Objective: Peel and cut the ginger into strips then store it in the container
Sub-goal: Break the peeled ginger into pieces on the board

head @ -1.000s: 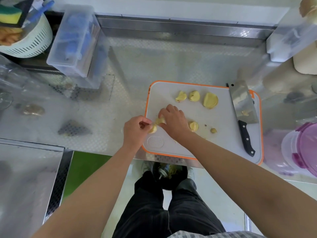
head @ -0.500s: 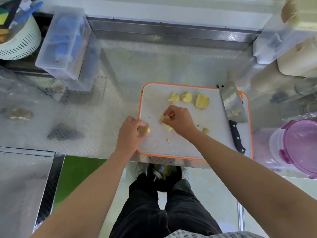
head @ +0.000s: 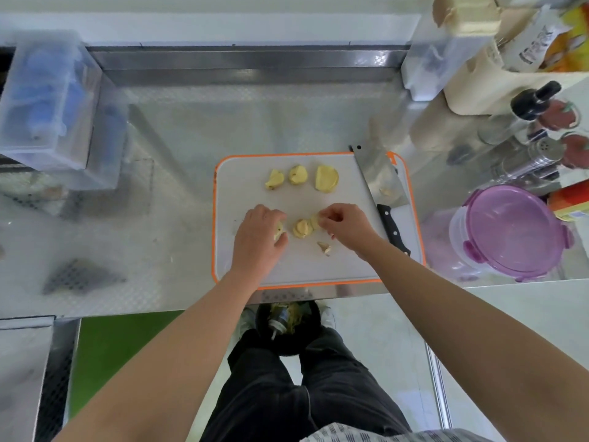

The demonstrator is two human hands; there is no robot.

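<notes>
Head view looks straight down on both bare forearms reaching forward over the board (head: 220, 218), the wrists angled toward each other so the hands meet near its middle. The left hand (head: 259, 237) lies knuckles-up with fingers curled round a ginger chunk (head: 279, 232), only the pale yellow edge of it showing past the fingers. The right hand (head: 345, 224) is bent inward at the wrist, thumb and fingertips closed in a narrow pinch on a thin ginger sliver (head: 315, 222). That sliver touches a peeled lump (head: 301, 228), knobbly and matte yellow, lying on the board between the hands. Just beside the right wrist lies a small curled scrap (head: 325, 247), duller and brownish.

Along the far side of the board sit three peeled pieces (head: 298, 174) in a row, rounded and smooth-cut, well apart from the hands. The board is flat white plastic with rounded corners and an orange rim. A cleaver (head: 379, 177) lies along its right edge, broad shiny steel blade pointing away, black riveted handle toward the person, a fleck of ginger stuck on the blade.

To the right, off the board, stands the container (head: 510, 232), round clear plastic with a translucent purple clip lid on. All rest on a steel counter (head: 191, 129) with a fine embossed pattern. A clear box (head: 47, 100) stands far left.
</notes>
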